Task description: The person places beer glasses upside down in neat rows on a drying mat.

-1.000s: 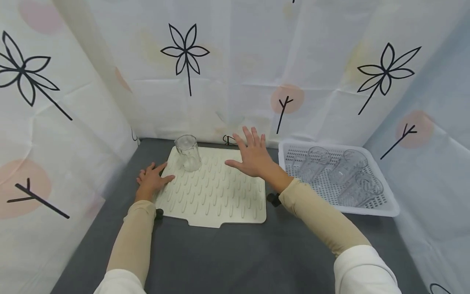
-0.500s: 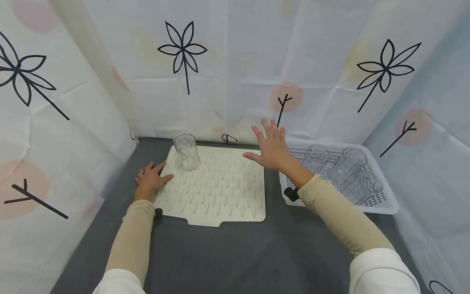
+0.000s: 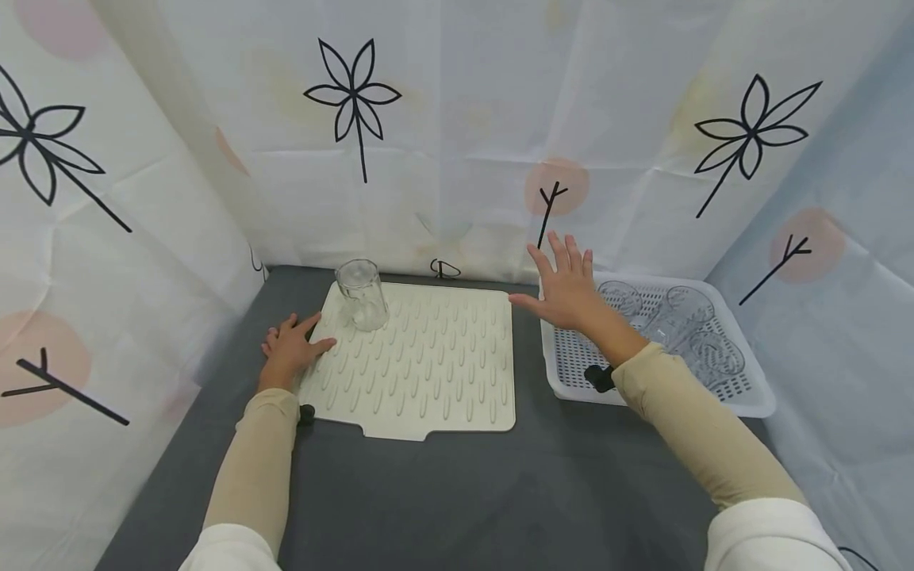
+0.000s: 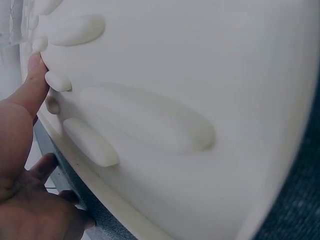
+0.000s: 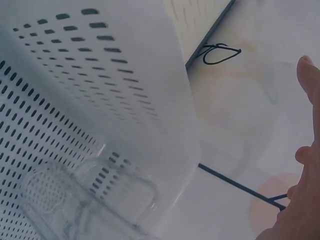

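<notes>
A cream ridged drying mat (image 3: 421, 365) lies on the dark table, with a clear glass mug (image 3: 362, 297) upright on its back left corner. My left hand (image 3: 291, 349) rests at the mat's left edge, thumb on the ridged surface and fingers spread over the side. In the left wrist view the thumb (image 4: 31, 90) touches the mat close to a raised ridge. My right hand (image 3: 567, 292) is in the air with fingers spread, over the left end of a white perforated basket (image 3: 564, 388). Several glass mugs (image 3: 678, 317) lie in the basket, partly hidden by the right forearm.
A dark grey tabletop (image 3: 457, 500) extends in front of the mat. White curtains (image 3: 457, 119) with drawn flowers close off the back and both sides. In the right wrist view a glass mug (image 5: 75, 200) lies near the basket's end wall.
My right hand has moved right, from above the mat to the left end of the basket. My left hand and the mug on the mat have stayed in place.
</notes>
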`<act>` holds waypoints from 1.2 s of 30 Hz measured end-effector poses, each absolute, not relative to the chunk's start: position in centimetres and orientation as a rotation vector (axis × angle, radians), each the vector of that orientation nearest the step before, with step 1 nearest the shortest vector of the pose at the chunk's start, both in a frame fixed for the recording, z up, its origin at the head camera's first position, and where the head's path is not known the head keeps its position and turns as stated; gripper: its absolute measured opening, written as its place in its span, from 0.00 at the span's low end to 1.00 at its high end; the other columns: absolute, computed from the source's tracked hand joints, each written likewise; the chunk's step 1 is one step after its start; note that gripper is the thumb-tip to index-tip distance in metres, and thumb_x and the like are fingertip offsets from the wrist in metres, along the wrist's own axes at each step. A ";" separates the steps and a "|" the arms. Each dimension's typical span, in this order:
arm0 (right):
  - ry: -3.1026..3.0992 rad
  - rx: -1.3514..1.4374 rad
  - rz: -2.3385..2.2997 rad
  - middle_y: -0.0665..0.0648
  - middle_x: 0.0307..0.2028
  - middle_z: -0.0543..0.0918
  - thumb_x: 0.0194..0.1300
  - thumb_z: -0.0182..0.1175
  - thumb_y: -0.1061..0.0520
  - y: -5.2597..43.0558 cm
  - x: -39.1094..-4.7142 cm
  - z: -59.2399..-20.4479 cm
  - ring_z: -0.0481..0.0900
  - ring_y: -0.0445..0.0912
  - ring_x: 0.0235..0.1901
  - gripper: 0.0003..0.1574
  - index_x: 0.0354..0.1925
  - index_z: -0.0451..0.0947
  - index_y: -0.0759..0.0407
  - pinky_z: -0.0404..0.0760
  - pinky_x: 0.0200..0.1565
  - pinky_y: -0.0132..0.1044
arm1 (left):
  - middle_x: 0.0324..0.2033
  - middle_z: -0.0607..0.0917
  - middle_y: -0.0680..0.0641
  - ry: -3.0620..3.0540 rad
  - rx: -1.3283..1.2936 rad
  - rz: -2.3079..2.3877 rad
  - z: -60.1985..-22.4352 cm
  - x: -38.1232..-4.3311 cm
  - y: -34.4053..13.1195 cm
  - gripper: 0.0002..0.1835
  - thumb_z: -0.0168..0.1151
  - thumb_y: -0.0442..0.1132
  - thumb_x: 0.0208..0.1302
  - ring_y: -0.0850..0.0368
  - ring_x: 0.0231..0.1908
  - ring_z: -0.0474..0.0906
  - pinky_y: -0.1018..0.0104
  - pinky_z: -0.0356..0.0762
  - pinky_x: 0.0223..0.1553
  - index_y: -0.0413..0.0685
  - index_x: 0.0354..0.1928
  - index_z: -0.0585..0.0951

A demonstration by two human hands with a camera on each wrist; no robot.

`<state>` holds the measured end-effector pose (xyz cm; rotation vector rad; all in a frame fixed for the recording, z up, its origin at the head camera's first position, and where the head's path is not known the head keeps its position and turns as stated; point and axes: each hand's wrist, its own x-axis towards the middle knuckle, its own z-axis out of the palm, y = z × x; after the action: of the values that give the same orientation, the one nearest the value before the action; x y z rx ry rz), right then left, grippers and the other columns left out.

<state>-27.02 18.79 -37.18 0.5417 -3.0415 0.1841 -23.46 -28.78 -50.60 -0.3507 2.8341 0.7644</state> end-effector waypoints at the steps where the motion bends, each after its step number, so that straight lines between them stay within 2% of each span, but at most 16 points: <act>1: -3.048 0.531 0.184 0.62 0.76 0.32 0.61 0.50 0.23 19.2 -27.1 -37.2 0.28 0.62 0.75 0.59 0.76 0.40 0.48 0.35 0.70 0.68 | 0.74 0.38 0.30 2.833 -0.351 0.767 -50.7 -23.5 -28.8 0.43 0.57 0.60 0.65 0.20 0.69 0.28 0.24 0.29 0.64 0.57 0.75 0.52; 12: -3.108 0.469 0.190 0.65 0.76 0.31 0.61 0.52 0.26 23.1 -27.3 -37.6 0.28 0.66 0.74 0.60 0.76 0.40 0.52 0.34 0.68 0.71 | 0.73 0.39 0.29 2.871 -0.345 0.720 -50.8 -23.4 -29.3 0.43 0.57 0.61 0.64 0.19 0.69 0.31 0.24 0.35 0.63 0.57 0.75 0.52; 23: -3.192 0.442 0.247 0.68 0.75 0.32 0.59 0.57 0.28 27.0 -27.6 -37.9 0.29 0.70 0.73 0.61 0.76 0.41 0.54 0.35 0.67 0.72 | 0.73 0.38 0.29 2.865 -0.330 0.749 -51.0 -23.5 -29.4 0.43 0.57 0.61 0.64 0.19 0.69 0.29 0.24 0.32 0.63 0.58 0.75 0.52; 36: -3.311 0.378 0.311 0.70 0.75 0.34 0.58 0.59 0.28 28.4 -28.2 -39.5 0.29 0.72 0.72 0.62 0.76 0.41 0.52 0.35 0.67 0.72 | 0.73 0.39 0.29 2.852 -0.332 0.755 -50.8 -23.4 -28.8 0.43 0.57 0.60 0.64 0.19 0.69 0.28 0.24 0.31 0.64 0.57 0.75 0.52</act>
<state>-28.16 28.42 -39.52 0.3777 -3.3111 0.3115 -23.43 -28.84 -50.84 -0.3318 2.8520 0.7545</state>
